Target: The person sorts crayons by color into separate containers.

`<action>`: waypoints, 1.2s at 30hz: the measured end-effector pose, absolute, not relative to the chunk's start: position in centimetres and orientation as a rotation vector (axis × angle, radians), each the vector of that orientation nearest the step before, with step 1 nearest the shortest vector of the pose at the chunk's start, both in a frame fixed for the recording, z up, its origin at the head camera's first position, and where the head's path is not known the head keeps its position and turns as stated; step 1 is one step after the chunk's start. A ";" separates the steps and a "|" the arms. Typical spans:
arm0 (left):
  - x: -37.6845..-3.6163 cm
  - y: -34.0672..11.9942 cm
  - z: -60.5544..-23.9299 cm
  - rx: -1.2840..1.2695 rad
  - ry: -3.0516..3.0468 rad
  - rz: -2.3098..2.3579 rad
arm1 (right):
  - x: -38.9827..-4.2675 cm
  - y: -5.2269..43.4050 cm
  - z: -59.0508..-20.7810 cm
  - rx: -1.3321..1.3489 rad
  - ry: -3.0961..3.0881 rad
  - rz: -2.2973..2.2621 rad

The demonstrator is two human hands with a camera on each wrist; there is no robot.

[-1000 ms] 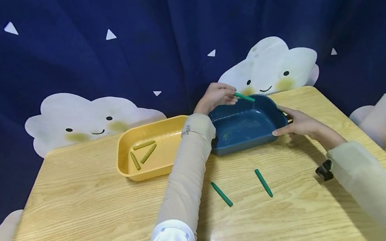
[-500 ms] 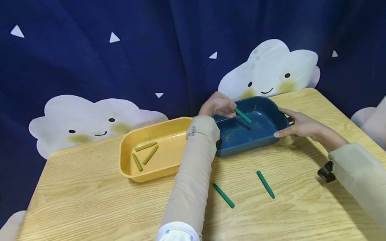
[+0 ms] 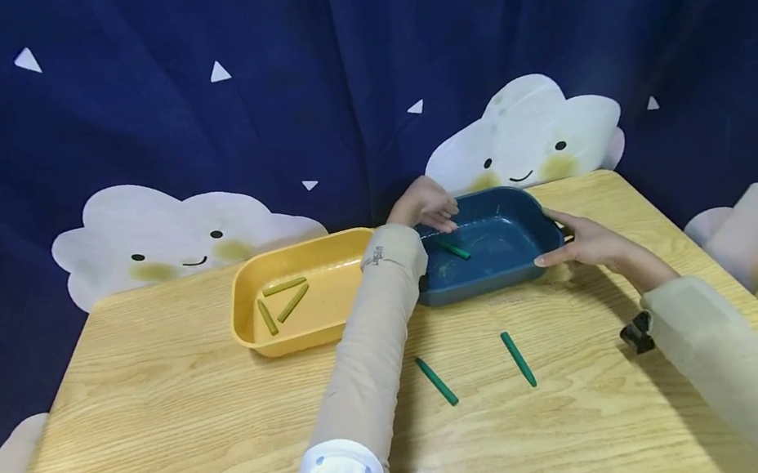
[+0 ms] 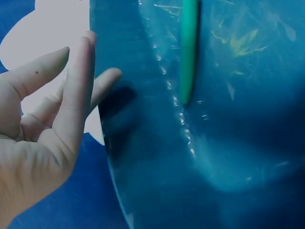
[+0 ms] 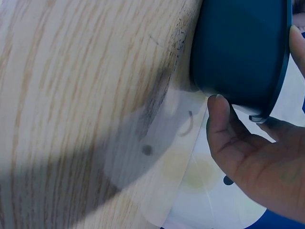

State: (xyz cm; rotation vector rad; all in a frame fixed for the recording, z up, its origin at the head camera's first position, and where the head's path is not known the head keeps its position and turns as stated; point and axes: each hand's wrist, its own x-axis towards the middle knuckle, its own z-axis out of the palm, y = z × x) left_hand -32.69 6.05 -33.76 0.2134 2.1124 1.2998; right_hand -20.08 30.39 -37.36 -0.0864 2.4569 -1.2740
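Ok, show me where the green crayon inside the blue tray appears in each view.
Head: green crayon lies on the floor of the blue tray, just below the left hand.
Left wrist: top centre, upright in the picture.
Right wrist: not in it.
Shared landmark: the blue tray.

Trays – two: yellow tray (image 3: 245, 311), blue tray (image 3: 504, 273). Olive sticks (image 3: 284, 286) – three, in yellow. Green sticks – three: one (image 3: 452, 249) in blue, two (image 3: 437, 381) on table (image 3: 158, 437).
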 end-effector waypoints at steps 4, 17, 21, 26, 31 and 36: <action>-32.3 5.6 -33.2 0.286 2.095 1.337 | -20.1 30.4 -37.4 -0.087 2.454 -1.280; -29.3 3.7 -31.7 0.555 2.067 1.495 | -20.2 30.5 -37.6 -0.106 2.461 -1.282; -28.1 2.8 -31.4 0.613 2.077 1.463 | -20.1 30.7 -37.7 -0.115 2.455 -1.293; -26.8 1.4 -31.0 0.709 2.064 1.443 | -20.1 30.7 -37.8 -0.108 2.435 -1.312; -25.6 0.0 -30.7 0.800 2.064 1.443 | -20.0 30.6 -37.9 -0.107 2.429 -1.301; -24.2 -1.3 -30.4 0.874 2.065 1.459 | -20.1 30.6 -37.9 -0.121 2.437 -1.287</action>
